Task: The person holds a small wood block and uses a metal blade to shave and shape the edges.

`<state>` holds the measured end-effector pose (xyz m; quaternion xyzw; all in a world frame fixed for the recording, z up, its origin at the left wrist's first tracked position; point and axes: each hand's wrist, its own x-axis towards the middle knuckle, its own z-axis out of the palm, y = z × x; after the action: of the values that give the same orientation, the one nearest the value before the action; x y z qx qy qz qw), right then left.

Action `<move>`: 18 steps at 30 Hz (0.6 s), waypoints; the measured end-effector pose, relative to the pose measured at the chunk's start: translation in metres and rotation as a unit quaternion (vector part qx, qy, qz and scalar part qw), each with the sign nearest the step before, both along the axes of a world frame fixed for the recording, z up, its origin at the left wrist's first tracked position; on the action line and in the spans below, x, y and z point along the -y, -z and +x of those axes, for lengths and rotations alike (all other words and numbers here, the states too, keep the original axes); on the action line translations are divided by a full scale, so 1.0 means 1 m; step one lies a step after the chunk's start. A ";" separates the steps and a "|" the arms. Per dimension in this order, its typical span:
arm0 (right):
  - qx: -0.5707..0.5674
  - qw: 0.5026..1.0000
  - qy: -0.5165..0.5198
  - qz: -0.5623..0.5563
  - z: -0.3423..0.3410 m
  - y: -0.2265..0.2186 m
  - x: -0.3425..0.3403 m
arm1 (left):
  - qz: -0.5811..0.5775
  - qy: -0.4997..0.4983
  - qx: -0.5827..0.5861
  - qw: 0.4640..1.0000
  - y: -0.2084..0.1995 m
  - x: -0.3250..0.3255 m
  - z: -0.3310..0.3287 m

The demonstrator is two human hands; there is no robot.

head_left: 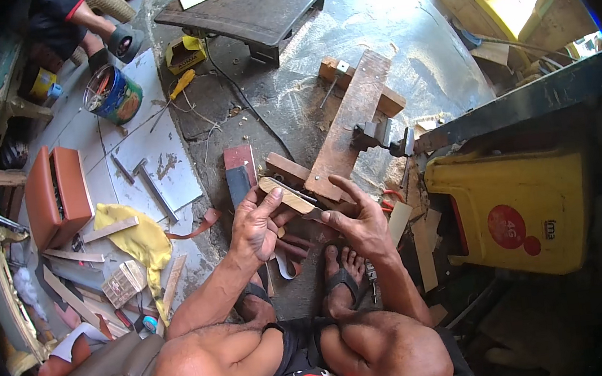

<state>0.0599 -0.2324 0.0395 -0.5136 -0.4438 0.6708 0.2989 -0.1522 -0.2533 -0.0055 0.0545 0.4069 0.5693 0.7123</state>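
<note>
Over the floor in front of my knees, I hold a short pale wooden piece (295,201) with a rounded left end. My left hand (252,225) is closed on its left part, the thumb lying on top. My right hand (364,227) pinches the right end, where a thin dark grey flat part (313,214) shows by the thumb. Whether that part belongs to the wood cannot be made out. Just beyond my hands is a long wooden board (352,118) on wooden blocks, with a metal vise (376,137) at its right side.
A dark table (247,8) stands ahead, a paint-stained bucket (112,94) far left. An orange-brown box-like piece (59,197), yellow cloth (139,236) and wood offcuts lie left. Red-handled scissors (391,197) and a yellow plastic seat (513,211) are right. Another person's leg (93,27) shows far left.
</note>
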 end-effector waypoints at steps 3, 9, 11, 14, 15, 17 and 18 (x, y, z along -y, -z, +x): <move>0.026 0.999 -0.019 0.000 0.006 -0.002 -0.001 | 0.008 0.001 0.008 1.000 -0.001 0.000 0.003; 0.066 0.996 -0.036 0.039 0.005 -0.008 -0.001 | 0.004 0.020 0.023 1.000 0.005 0.002 0.000; 0.107 0.989 -0.055 0.081 0.003 -0.015 0.000 | 0.006 0.023 0.038 0.999 0.007 0.003 -0.003; 0.157 0.971 -0.076 0.162 -0.003 -0.026 0.003 | 0.002 0.020 0.098 0.995 0.012 0.004 -0.007; 0.163 0.969 -0.081 0.169 -0.004 -0.028 0.003 | 0.003 0.020 0.100 0.995 0.012 0.004 -0.007; 0.171 0.964 -0.086 0.186 -0.004 -0.029 0.005 | 0.004 0.018 0.106 0.994 0.010 0.004 -0.007; 0.173 0.961 -0.088 0.196 -0.004 -0.028 0.006 | 0.006 0.017 0.113 0.993 0.011 0.004 -0.007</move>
<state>0.0558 -0.2388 0.0673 -0.5125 -0.6550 0.4948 0.2522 -0.1594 -0.2574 -0.0160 0.0018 0.3194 0.5619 0.7631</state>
